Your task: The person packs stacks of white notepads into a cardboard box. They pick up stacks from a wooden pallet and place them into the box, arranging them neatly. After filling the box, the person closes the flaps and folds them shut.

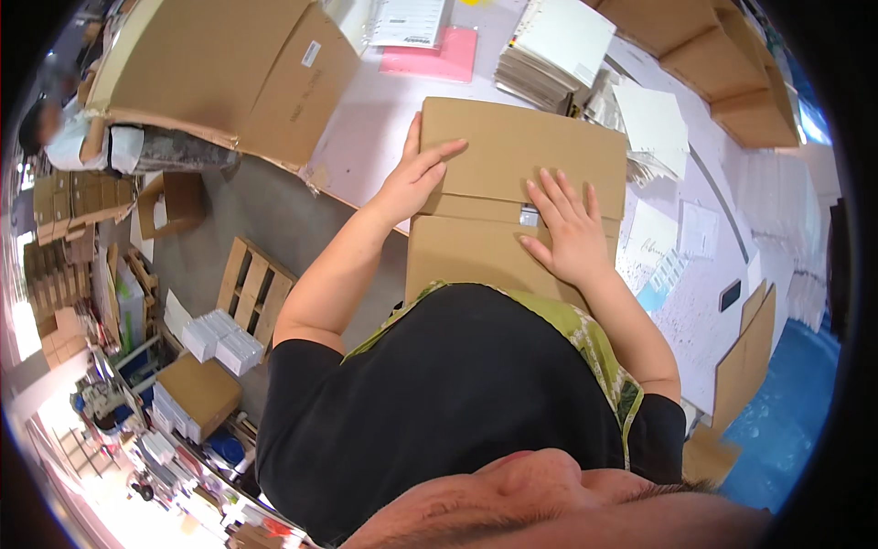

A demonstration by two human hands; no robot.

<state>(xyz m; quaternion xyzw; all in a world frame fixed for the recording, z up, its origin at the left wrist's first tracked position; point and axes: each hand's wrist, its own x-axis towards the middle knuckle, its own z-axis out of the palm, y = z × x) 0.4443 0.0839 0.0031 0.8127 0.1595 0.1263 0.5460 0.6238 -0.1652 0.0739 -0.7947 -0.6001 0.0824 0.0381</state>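
A brown cardboard box [521, 146] lies right in front of me at the edge of the white table, its flaps folded over and a narrow gap running across the top. A small strip of something shiny, perhaps tape or plastic, shows in that gap. My left hand [422, 176] grips the box's left edge, some fingers down along the side and others over the top. Flat on the right part of the top rests my right hand [569, 233], fingers spread across the gap. What is inside the box is hidden.
Stacked white paper sheets [556, 46] and a pink packet [439, 57] lie on the table's far side. A large carton [219, 73] stands at the far left. On the right are a black phone [730, 295] and an upright cardboard piece [745, 352]. A wooden pallet [251, 288] lies on the floor.
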